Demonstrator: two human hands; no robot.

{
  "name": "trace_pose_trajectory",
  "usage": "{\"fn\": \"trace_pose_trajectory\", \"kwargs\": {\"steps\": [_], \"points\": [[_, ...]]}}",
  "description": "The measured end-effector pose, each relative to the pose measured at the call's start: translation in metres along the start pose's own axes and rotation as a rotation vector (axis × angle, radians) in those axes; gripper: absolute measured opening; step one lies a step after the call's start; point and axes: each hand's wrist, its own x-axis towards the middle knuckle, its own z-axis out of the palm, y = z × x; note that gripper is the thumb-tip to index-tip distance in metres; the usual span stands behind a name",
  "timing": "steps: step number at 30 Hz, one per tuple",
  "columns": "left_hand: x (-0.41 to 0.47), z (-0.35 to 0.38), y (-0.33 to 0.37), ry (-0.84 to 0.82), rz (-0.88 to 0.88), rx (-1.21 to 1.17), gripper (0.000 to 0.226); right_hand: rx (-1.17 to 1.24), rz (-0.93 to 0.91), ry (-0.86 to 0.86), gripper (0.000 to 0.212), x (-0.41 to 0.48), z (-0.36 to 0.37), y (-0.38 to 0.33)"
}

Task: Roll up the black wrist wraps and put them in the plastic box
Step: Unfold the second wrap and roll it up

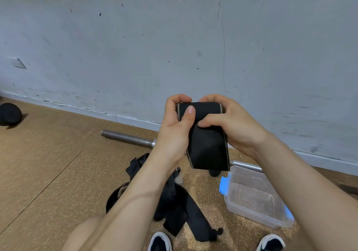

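Fingers point(213, 98) of left hand point(172, 132) and right hand point(232, 122) curled round tan-edged black wrist wrap point(207, 148), flat tail hanging loose.

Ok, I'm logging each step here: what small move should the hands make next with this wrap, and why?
Probably roll the loose tail upward: the left hand and right hand grip the wrist wrap at its rolled top, a flat length hangs below, and the plastic box shows no wrap inside.

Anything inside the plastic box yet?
Nothing shows in the box; the speckled floor shows through its clear bottom. The right forearm covers its right side, so that part is unseen.
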Motion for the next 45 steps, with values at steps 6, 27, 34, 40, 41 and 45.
{"fn": "trace_pose_trajectory", "kwargs": {"steps": [6,27,34,40,41,45], "points": [[0.002,-0.002,-0.002,0.145,0.006,-0.056,0.024,0.054,0.040,-0.025,0.027,0.001,0.004,0.004],[0.003,-0.008,-0.001,0.036,-0.175,0.011,0.010,-0.244,-0.046,-0.036,0.034,0.000,0.009,0.005],[0.006,-0.017,0.003,0.097,0.003,0.131,0.033,0.076,0.004,-0.006,0.041,0.000,0.004,0.008],[0.004,-0.016,0.004,0.130,0.071,0.192,0.044,0.064,0.038,-0.032,0.027,0.000,0.006,0.010],[0.004,-0.016,0.005,0.115,0.079,0.209,0.044,0.076,0.009,0.005,0.022,0.001,0.007,0.011],[0.009,-0.020,0.003,-0.012,-0.051,0.152,0.041,0.112,-0.065,0.029,0.009,0.003,0.006,0.013]]}}
